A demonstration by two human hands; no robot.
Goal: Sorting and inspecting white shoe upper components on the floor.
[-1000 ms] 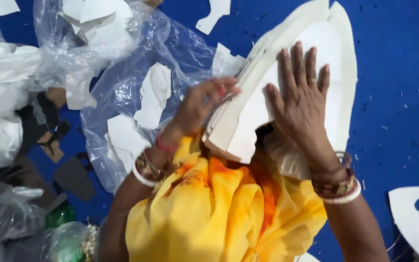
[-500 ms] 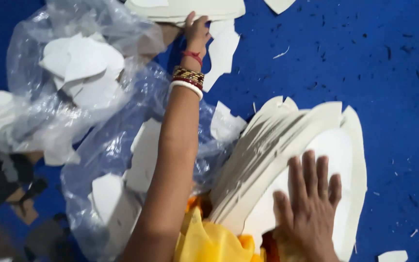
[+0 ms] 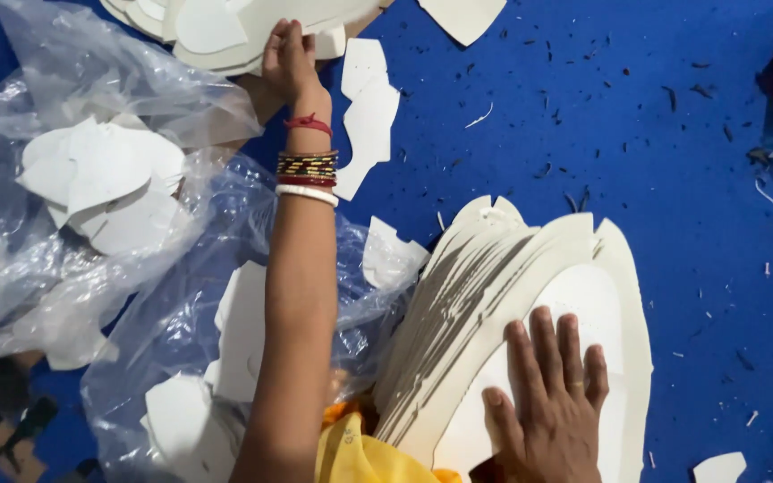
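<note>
Head view: The left hand (image 3: 290, 58) is stretched far out to the top of the picture. Its grip is pinched on the edge of a pile of white cut-out pieces (image 3: 225, 31) that lies at the top edge and is cut off there. Bangles (image 3: 307, 170) and a red thread are worn on that wrist.

The right hand (image 3: 549, 407) is laid flat, with its fingers spread, on top of a thick stack of white sheets (image 3: 530, 268) near the bottom. Nothing is gripped by it; the stack is only pressed down. The sheets are shaped with a rounded point at the top, and their edges are fanned out to the left like steps.

The blue floor (image 3: 637, 116) is seen under everything. Small dark bits and white scraps are scattered over it. The widest open room is to the right of the stack and above it.

A clear plastic bag (image 3: 100, 179) with white pieces inside is crumpled on the left, and more clear plastic is under the left arm. A few loose white pieces (image 3: 369, 125) lie just beside the left wrist. A bit of yellow cloth (image 3: 355, 452) is seen at the bottom edge.
</note>
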